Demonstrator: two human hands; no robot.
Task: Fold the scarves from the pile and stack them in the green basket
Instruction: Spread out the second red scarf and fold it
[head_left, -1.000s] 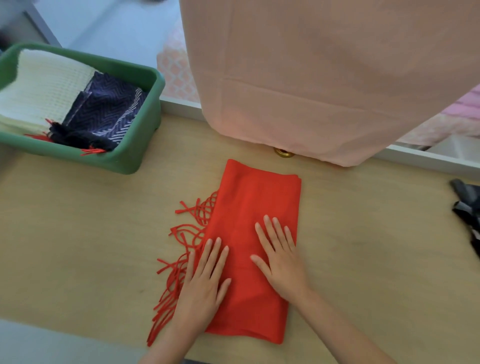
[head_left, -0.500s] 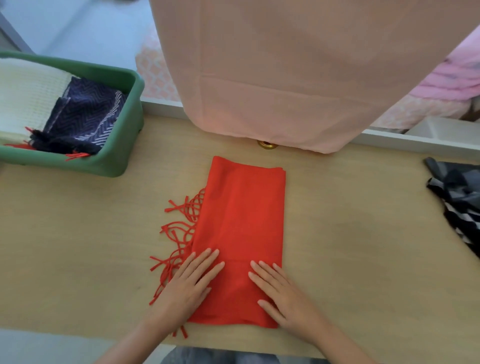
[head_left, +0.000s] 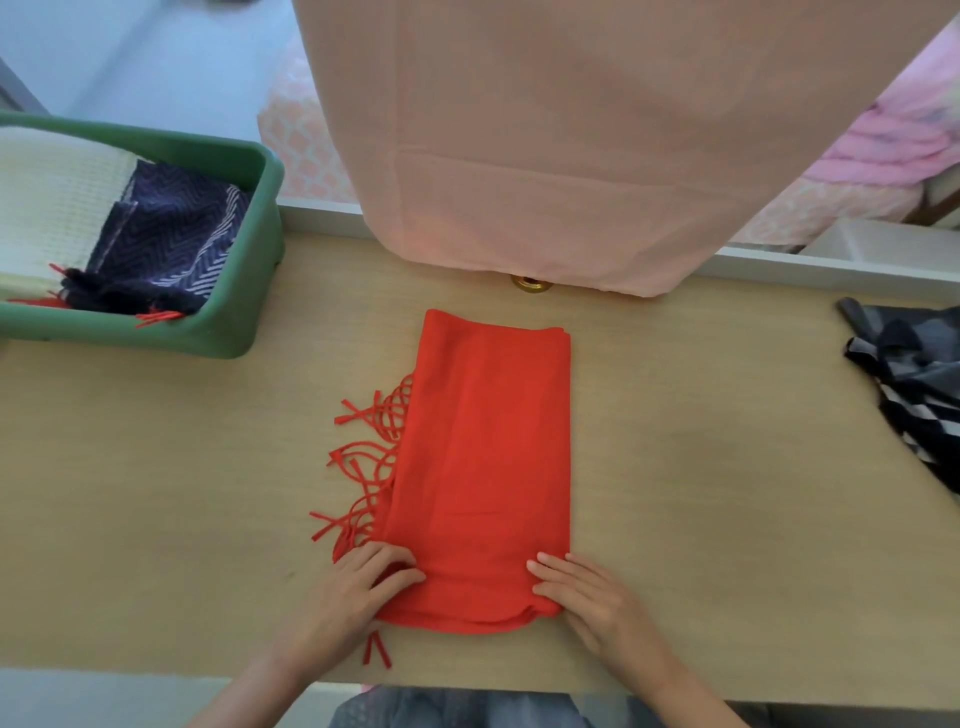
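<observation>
A red scarf (head_left: 483, 467) lies folded into a long strip in the middle of the wooden table (head_left: 701, 467), its fringe sticking out to the left. My left hand (head_left: 353, 592) pinches the near left corner with curled fingers. At the near right corner, my right hand (head_left: 587, 597) holds the edge with its fingers on top of the cloth. The green basket (head_left: 244, 312) stands at the far left. It holds a cream scarf (head_left: 52, 202) and a navy patterned scarf (head_left: 171, 244). A black and grey checked scarf (head_left: 914, 379) lies at the table's right edge.
A large pink cloth (head_left: 571, 156) hangs over the table's far edge, with a small brass fitting (head_left: 530, 285) just below its hem. More pink fabric (head_left: 893, 135) lies beyond the table at the far right. The table's near edge runs just behind my wrists.
Both hands have slid down the red scarf from its middle to its near end. Their flat fingers have changed into a grip on the two near corners.
</observation>
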